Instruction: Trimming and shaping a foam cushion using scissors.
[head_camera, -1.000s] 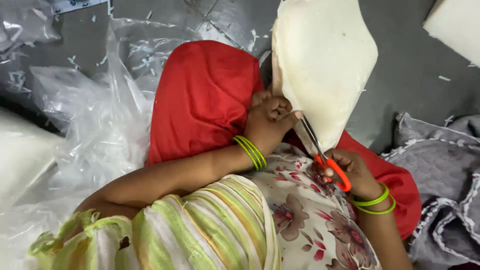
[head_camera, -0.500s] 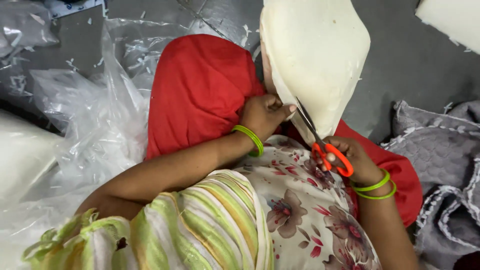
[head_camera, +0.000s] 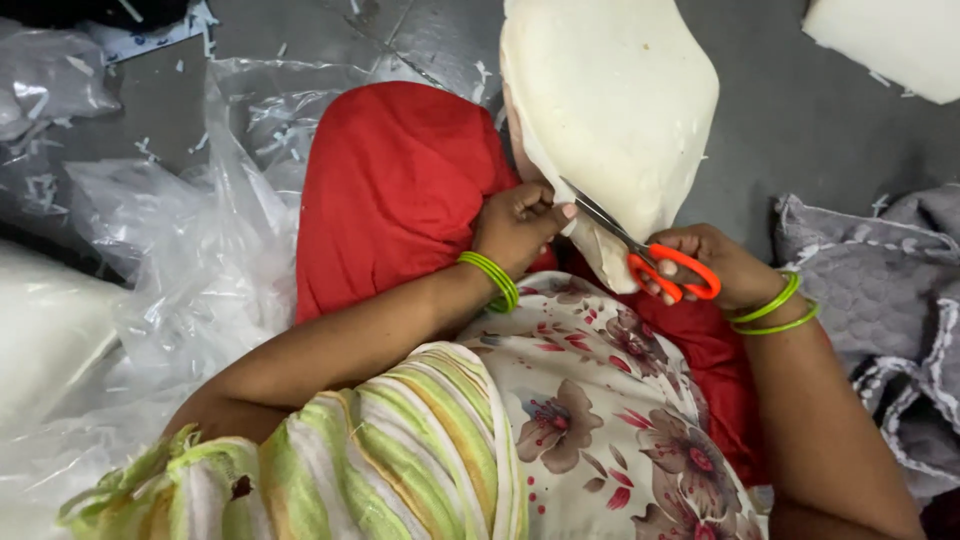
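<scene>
Left hand (head_camera: 520, 228) pinches the foam (head_camera: 610, 110) edge at 12 o'clock above the lap while right hand (head_camera: 715, 268) grips orange scissors (head_camera: 650, 255); blades close beside the left fingertips risk a nick or a crooked cut.

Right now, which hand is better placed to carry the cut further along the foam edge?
The right hand: its fingers are already through the orange scissors, whose blades meet the cream foam piece. The left hand is occupied pinching the foam's edge beside the blades.

Cream foam piece (head_camera: 620, 110), orange-handled scissors (head_camera: 655, 255), red cloth (head_camera: 395, 190), green bangles (head_camera: 490, 280)
</scene>
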